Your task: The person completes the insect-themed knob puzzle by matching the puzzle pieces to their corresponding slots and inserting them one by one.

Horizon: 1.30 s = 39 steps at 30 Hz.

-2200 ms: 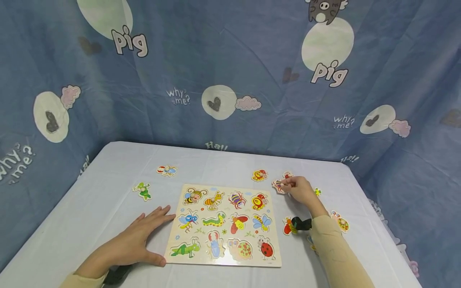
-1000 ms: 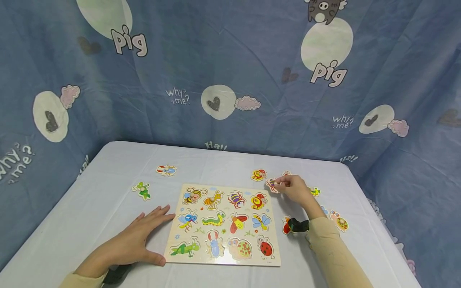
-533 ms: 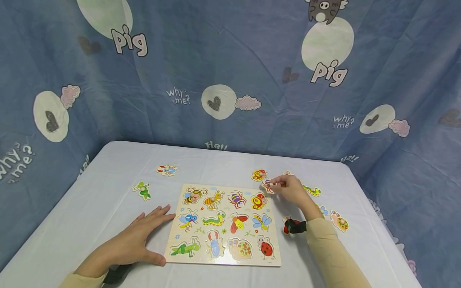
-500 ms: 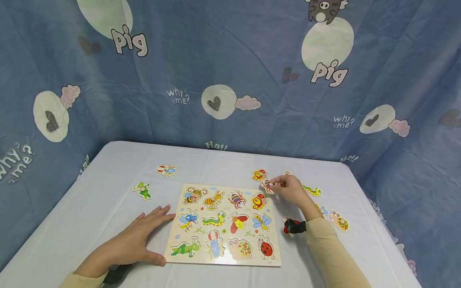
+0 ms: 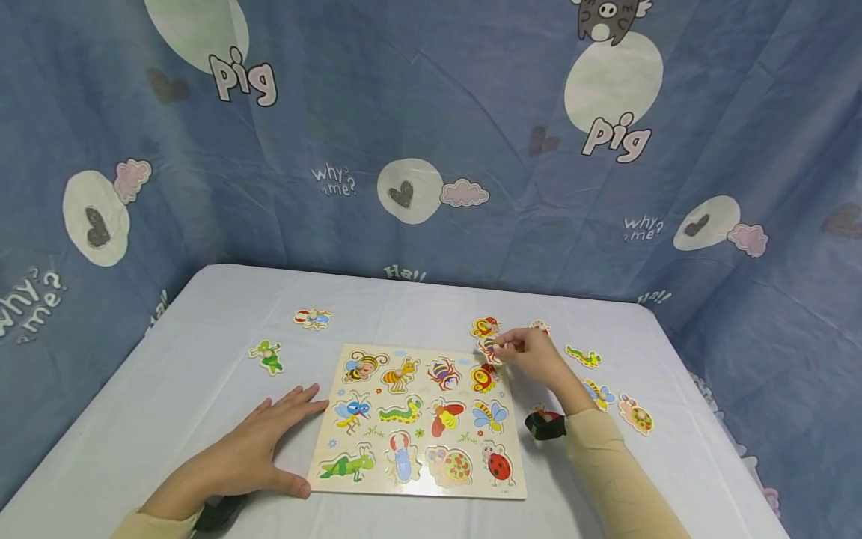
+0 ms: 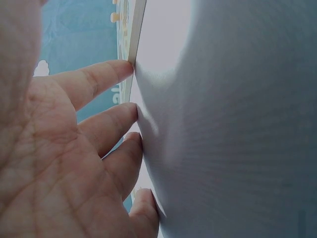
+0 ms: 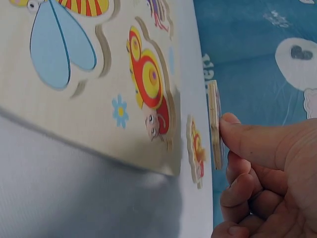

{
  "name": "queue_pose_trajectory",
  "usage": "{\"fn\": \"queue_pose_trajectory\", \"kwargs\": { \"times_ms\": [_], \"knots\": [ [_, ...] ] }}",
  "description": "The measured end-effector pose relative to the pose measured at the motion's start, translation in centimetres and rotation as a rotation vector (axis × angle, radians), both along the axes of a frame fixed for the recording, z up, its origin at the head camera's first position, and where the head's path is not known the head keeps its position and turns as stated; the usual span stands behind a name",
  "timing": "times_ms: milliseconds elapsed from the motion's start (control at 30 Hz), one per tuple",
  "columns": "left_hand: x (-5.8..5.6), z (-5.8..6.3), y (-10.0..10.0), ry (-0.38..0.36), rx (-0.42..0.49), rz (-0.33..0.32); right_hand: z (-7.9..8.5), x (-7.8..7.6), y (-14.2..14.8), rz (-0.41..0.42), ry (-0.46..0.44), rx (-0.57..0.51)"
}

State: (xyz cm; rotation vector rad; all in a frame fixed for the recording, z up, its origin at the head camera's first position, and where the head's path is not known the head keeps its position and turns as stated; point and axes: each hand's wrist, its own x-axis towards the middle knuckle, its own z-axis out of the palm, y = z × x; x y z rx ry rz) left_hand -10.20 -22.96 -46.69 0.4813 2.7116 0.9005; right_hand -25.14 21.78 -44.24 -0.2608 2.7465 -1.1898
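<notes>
My right hand pinches a wooden spider puzzle piece just above the far right corner of the insect puzzle board. In the right wrist view that piece appears edge-on, lifted off the table, between thumb and fingers. The board has shallow insect-shaped recesses with matching pictures, among them a spider in the far row. My left hand lies with spread fingers at the board's left side. Its index fingertip and thumb touch the edge, as the left wrist view partly shows with that hand.
A butterfly piece lies behind the board. Right of it are a caterpillar piece, a dragonfly piece and a snail piece. On the left lie a stag beetle piece and a grasshopper piece. The right wrist strap partly covers another piece.
My right hand has carried the spider piece leftward from the right side of the table to the board's far corner. The caterpillar and dragonfly pieces have come into sight. My left hand stays put.
</notes>
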Motion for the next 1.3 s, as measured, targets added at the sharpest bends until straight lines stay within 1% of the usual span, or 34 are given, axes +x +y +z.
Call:
{"fn": "queue_pose_trajectory", "kwargs": {
  "times_ms": [267, 500, 933, 1300],
  "knots": [
    [0.0, -0.1, -0.1, 0.0, 0.002, -0.001, 0.0, 0.1, -1.0, 0.003, -0.022, 0.015],
    [0.0, -0.1, -0.1, 0.0, -0.004, -0.001, 0.0, 0.4, -1.8, 0.042, -0.003, -0.002],
    [0.0, 0.0, 0.0, 0.007, 0.001, -0.005, -0.2, 0.7, -3.3, 0.072, 0.001, 0.028],
    [0.0, 0.0, -0.1, 0.01, 0.012, -0.011, -0.5, 0.9, -4.2, 0.13, -0.006, -0.012]
  ]
}}
